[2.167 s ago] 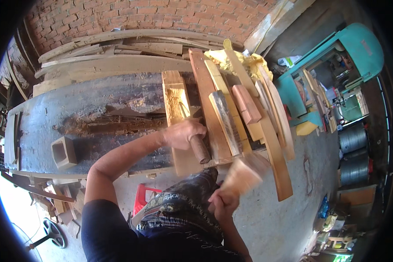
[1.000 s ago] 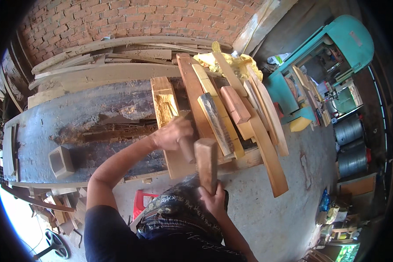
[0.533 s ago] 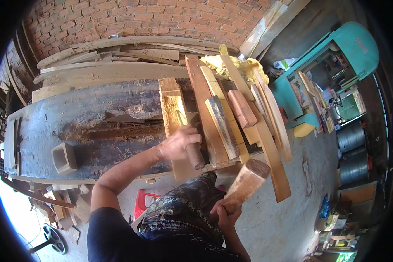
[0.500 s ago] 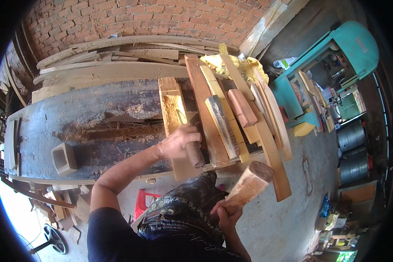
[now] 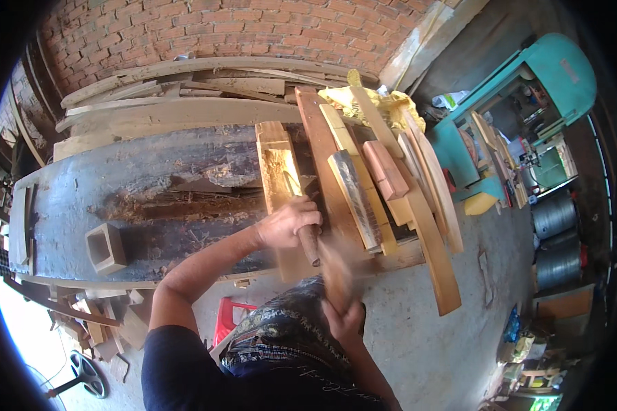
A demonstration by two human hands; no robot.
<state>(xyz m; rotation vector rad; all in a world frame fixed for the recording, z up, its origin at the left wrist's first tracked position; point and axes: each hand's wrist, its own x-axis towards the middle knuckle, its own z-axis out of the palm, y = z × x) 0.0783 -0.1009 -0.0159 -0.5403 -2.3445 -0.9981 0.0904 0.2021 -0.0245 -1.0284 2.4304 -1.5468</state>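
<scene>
One gouged wooden board (image 5: pixel 280 168) lies across the dark workbench (image 5: pixel 151 154), right of its middle. The left hand (image 5: pixel 291 222) is closed round one round wooden tool handle (image 5: pixel 309 248) over the board's near half. The right hand (image 5: pixel 345 318) grips one wooden mallet (image 5: pixel 337 275), blurred, its head close by the handle; contact is unclear. Left on the bench sits one hollow block (image 5: pixel 105 249); far right, two metal drums (image 5: pixel 554 217).
</scene>
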